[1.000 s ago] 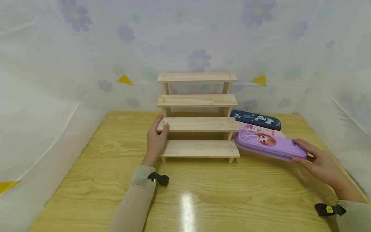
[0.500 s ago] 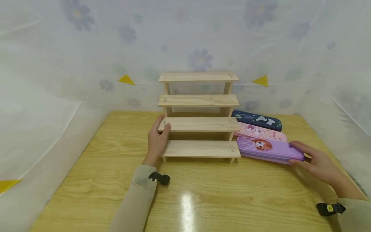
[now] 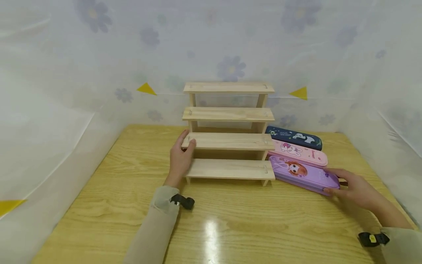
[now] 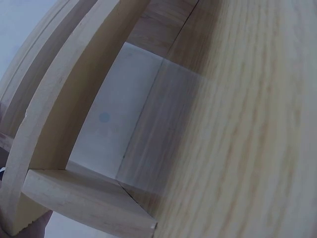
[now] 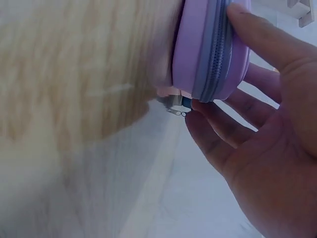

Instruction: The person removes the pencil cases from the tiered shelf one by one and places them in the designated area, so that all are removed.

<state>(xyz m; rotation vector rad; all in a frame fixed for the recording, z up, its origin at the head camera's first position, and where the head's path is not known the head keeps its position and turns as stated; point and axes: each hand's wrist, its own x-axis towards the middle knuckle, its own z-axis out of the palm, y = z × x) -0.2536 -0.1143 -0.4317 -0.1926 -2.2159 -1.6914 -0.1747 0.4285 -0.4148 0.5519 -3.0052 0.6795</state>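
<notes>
A four-tier stepped wooden display rack [image 3: 227, 141] stands mid-table. My left hand [image 3: 180, 159] grips the left end of its second tier from the bottom, thumb on top. In the left wrist view the rack's boards [image 4: 89, 198] fill the left side. At the rack's right lies a purple zippered pencil case [image 3: 310, 178] with a red-haired girl on its lid. My right hand [image 3: 359, 190] holds its right end, thumb on the near side and fingers on the far side. The right wrist view shows the thumb by the case's grey zipper [image 5: 215, 54], low over the table.
Behind the purple case lie a pink pencil case [image 3: 304, 153] with a rabbit and a dark blue one [image 3: 293, 137] with a panda, side by side. White flowered sheeting [image 3: 211, 44] closes off the back and sides of the wooden table [image 3: 108, 198].
My right hand has lowered the purple pencil case to the table, in front of the pink one, and its right end has swung nearer. My left hand stays on the rack.
</notes>
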